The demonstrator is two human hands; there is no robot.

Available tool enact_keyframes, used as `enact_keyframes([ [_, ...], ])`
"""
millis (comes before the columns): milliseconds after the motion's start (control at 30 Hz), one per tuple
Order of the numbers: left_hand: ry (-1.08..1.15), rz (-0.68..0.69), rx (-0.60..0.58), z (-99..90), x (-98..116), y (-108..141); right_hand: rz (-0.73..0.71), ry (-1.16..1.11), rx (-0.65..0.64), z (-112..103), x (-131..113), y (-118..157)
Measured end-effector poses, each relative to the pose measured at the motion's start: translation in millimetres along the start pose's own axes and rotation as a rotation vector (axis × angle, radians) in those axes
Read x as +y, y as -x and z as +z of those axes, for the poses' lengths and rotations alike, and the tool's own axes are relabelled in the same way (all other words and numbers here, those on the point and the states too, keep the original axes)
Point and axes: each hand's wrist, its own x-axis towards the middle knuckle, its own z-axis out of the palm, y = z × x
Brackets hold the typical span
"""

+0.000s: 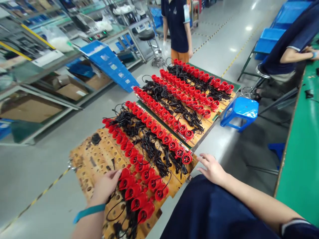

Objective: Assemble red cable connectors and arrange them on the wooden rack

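My left hand (107,186), with a teal wristband, reaches over the near wooden board (92,159). Its fingers are closed together at the red cup-shaped housing (125,173) that ends a short row; its fingertips are partly hidden. Other red housings (133,192) continue this row towards me, black cables (124,215) beside them. My right hand (211,168) is held with fingers apart by the board's right edge, close to the last red housing (186,158) of a longer row. It holds nothing. Bundled black cables (152,146) lie between the rows.
A second board (199,134) beyond carries more red housings and cables. A person (178,30) stands behind it; another person (281,56) sits at the green table (299,159) on the right. A blue stool (243,109) stands between. Shelving (47,69) and a tilted blue bin (109,64) are left.
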Motion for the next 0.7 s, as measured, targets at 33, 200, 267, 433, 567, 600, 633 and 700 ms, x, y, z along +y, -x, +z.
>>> enact_keyframes([
  [33, 0.031, -0.019, -0.017, -3.9, 3.0, 2.7, -0.025, 0.007, -0.009, 1.3, -8.2, -10.9],
  [200, 0.133, 0.003, 0.144, -30.0, 36.3, 35.4, -0.064, 0.063, -0.009, 6.2, -37.2, -46.8],
  [267, 0.246, 0.072, 0.203, -37.8, 57.2, 59.1, -0.072, 0.081, 0.006, 5.8, -45.5, -60.0],
  [433, 0.559, 0.311, 0.295, -28.9, 105.0, 124.6, 0.001, 0.211, -0.123, 6.4, -67.6, -107.0],
  [567, 0.613, 0.648, 0.261, 3.4, 141.5, 162.9, 0.083, 0.384, -0.292, 11.8, -79.8, -135.7],
  [600, 0.562, 0.749, 0.223, 10.9, 152.7, 167.3, 0.084, 0.417, -0.306, 13.0, -81.1, -139.5],
  [633, 0.481, 0.839, 0.177, 17.4, 164.6, 168.8, 0.082, 0.447, -0.315, 14.0, -82.1, -142.4],
  [700, 0.289, 0.938, 0.081, 26.9, 187.9, 163.4, 0.081, 0.514, -0.336, 15.3, -84.2, -147.0],
])
